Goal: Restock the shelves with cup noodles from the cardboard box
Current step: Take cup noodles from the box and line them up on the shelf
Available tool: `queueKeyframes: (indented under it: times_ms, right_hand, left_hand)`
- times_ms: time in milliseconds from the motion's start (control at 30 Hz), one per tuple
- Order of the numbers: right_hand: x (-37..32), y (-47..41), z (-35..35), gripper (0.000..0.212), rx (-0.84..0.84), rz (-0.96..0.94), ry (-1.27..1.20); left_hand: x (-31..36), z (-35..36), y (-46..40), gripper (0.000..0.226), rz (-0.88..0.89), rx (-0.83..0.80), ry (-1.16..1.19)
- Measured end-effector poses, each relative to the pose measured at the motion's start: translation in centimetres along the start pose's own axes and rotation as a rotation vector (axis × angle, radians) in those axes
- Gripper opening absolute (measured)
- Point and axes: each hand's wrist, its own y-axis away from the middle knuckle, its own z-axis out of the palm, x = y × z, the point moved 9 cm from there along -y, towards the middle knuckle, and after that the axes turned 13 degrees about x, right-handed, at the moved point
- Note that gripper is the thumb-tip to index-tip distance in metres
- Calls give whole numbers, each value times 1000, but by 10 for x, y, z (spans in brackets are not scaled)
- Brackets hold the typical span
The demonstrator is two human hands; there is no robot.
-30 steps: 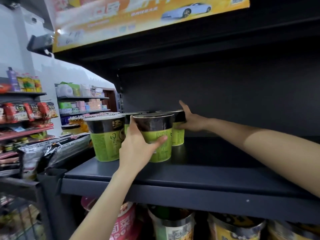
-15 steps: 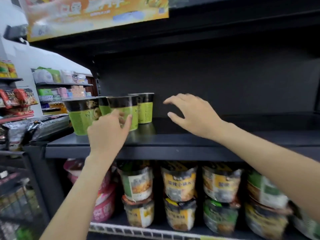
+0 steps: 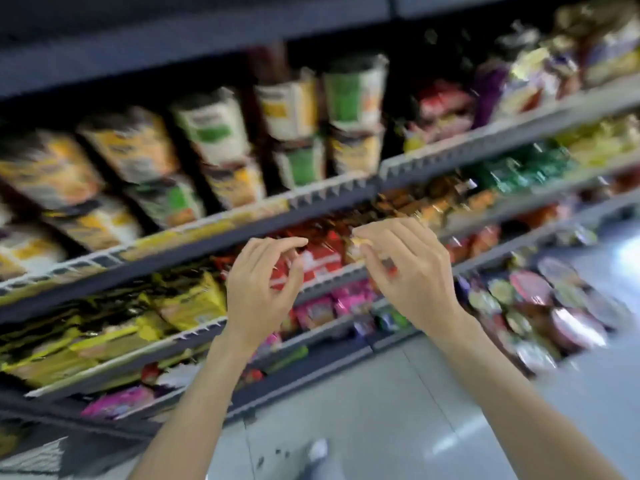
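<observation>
Both my hands empty, fingers loosely curled: left hand (image 3: pixel 263 285), right hand (image 3: pixel 408 275), free for next grab. Cup noodles (image 3: pixel 353 88) stacked on shelf (image 3: pixel 332 192); more in box (image 3: pixel 540 306) low right, blurry.

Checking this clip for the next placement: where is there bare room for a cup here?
Bare room: only the grey floor below the shelves. Every visible shelf row is packed with cups and packets. Both hands, left and right, hold nothing.
</observation>
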Motion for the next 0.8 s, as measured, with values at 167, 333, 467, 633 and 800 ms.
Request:
queueKeyframes:
  times_ms: [167,333,467,633,800]
  right_hand:
    - [86,133,-88,15,-164,295,256]
    - [176,261,-160,19,-418,677,513]
    - [258,350,-202,30,-596,1033,575]
    - [371,404,-237,34,-681,1231,622]
    - [496,426,-241,35,-771,1256,634]
  left_hand:
    - [41,145,98,28,-213,-530,161]
    - [86,281,178,38,-258,-883,245]
    - [103,388,221,21,-370,-1053,284]
    - [116,521,243,23,-481,-1193,273]
    - [152,645,224,27,-382,-1186,312]
